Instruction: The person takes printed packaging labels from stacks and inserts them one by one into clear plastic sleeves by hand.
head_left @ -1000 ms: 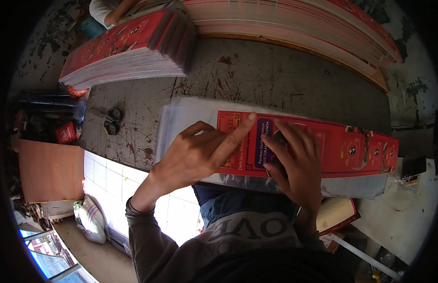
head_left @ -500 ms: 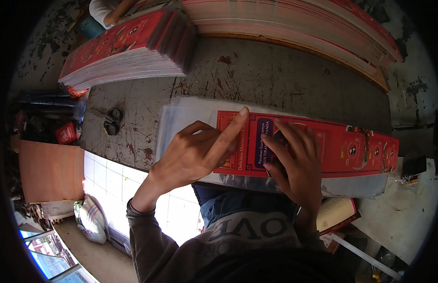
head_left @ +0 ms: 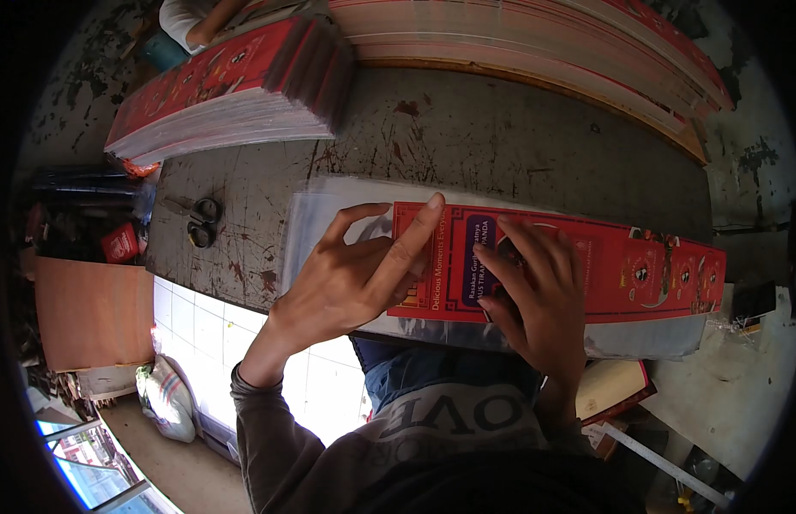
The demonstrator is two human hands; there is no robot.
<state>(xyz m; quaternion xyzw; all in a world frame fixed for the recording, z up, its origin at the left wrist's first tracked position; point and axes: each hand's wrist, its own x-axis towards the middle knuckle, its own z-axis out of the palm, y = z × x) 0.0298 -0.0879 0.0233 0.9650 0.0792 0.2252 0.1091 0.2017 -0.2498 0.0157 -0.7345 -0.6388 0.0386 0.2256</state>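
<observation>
A long red printed cardboard strip [head_left: 608,265] lies across a stack of clear plastic sleeves [head_left: 308,227] on the table. My right hand [head_left: 539,287] rests on the strip, fingers spread over its dark blue label. At the strip's left end is my left hand [head_left: 347,274]. One of its fingers stretches out across the printed edge, while another bends over the plastic to the left. A gap shows between these fingers, and I see nothing gripped there. The undersides of both hands are hidden.
Scissors [head_left: 203,223] lie on the scratched grey table [head_left: 389,128], left of the sleeves. A stack of red printed strips [head_left: 218,94] stands at the back left. Longer stacks [head_left: 518,47] line the far edge. Behind the left stack, another person's arm [head_left: 214,21] shows.
My left hand has shifted slightly left, and its outstretched finger uncovers more of the printed text. The right hand and the strip stay nearly where they were.
</observation>
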